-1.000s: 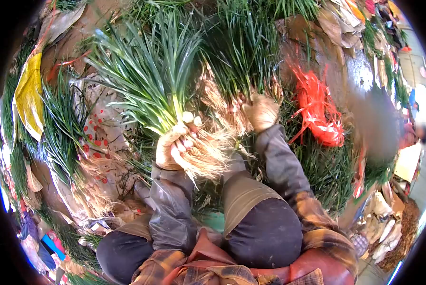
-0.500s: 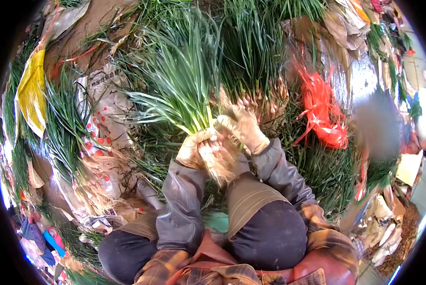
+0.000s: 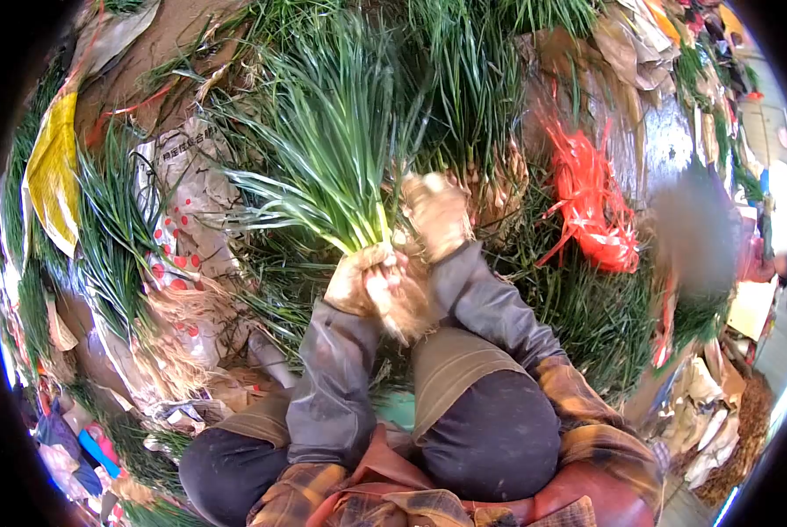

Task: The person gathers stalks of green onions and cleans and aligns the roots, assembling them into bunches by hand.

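My gloved left hand (image 3: pixel 351 283) is wrapped round the lower stalks of a bunch of green onions (image 3: pixel 345 167). Their long green leaves fan upward, and the pale, hairy roots (image 3: pixel 406 307) hang out below the fist. Just to the right of the stalks is my gloved right hand (image 3: pixel 437 215), smeared by motion. Its fingers are too blurred to show whether they grip anything. Behind it lies a second pile of green onions (image 3: pixel 468 97), roots toward me.
A tangle of red plastic ties (image 3: pixel 593 211) lies on leaves at the right. To the left are more green onions (image 3: pixel 117 228) on a printed sack (image 3: pixel 183 176), near a yellow sack (image 3: pixel 55 171). My bent knees (image 3: pixel 490 430) are close below my hands.
My right hand has shifted slightly up and left, and is now blurred. The left hand still grips the bunch in nearly the same place; the view has shifted slightly.
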Available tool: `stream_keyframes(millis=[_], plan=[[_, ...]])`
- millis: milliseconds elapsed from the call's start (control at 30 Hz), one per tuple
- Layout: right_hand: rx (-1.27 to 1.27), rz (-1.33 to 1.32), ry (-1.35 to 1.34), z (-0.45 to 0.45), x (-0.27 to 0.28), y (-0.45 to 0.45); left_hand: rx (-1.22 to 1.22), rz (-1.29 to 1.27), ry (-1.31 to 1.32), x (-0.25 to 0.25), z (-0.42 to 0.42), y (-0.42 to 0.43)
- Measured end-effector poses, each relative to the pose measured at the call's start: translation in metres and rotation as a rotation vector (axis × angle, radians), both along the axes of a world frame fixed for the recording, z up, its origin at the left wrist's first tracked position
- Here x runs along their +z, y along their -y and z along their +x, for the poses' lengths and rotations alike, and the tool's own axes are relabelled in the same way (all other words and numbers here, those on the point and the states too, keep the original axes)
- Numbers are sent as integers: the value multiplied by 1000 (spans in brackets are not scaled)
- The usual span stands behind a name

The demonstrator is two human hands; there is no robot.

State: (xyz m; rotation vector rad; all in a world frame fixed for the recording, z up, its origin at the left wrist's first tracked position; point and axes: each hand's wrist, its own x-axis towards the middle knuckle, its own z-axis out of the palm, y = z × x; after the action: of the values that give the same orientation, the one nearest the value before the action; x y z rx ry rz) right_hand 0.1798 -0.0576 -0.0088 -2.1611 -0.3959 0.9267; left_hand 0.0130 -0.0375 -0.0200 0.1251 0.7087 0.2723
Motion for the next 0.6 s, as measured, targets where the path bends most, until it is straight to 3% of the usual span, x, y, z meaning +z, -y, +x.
stream_keyframes(millis=[33, 67, 100, 133, 167, 200, 233, 267, 333, 367, 433, 467, 500, 567, 600], plan=[[159, -110, 74, 21, -6, 0, -39, 16, 92, -3, -7, -1], [607, -286, 280, 35, -9, 2, -17, 7, 142, -1, -8, -2], [1251, -544, 609, 39, -15, 1, 41, 11, 131, 4, -9, -1], [1650, -630, 722, 35, -14, 1, 134, 70, 104, 11, -9, -7], [1768, -625, 666, 27, -17, 5, 229, 121, 74, 26, -6, -14], [1407, -342, 360, 28, -33, 30, 329, 183, 57, 44, -1, -19], [1096, -10, 51, 30, -50, 54, 276, 124, 175, 12, -21, -24], [914, -421, 159, 17, 7, 22, 224, 121, 146, 5, -28, -29], [576, -355, 233, 42, 20, 2, 188, 200, 55, 14, -19, -27], [368, -463, 137, 51, 31, -13, 106, 121, 211, 11, -23, -29], [391, -359, 276, 59, 6, -7, 132, 97, 176, 15, -11, -18], [561, -369, 585, 73, -39, 0, 64, 91, 242, 10, -12, -18], [563, -363, 586, 67, -22, -9, 107, 93, 176, 6, -10, -13], [265, -121, -85, 46, 8, -15, -19, 31, 170, 1, -15, -18], [-155, 259, -834, 46, -14, 0, 8, 104, 124, 2, -12, -17]])
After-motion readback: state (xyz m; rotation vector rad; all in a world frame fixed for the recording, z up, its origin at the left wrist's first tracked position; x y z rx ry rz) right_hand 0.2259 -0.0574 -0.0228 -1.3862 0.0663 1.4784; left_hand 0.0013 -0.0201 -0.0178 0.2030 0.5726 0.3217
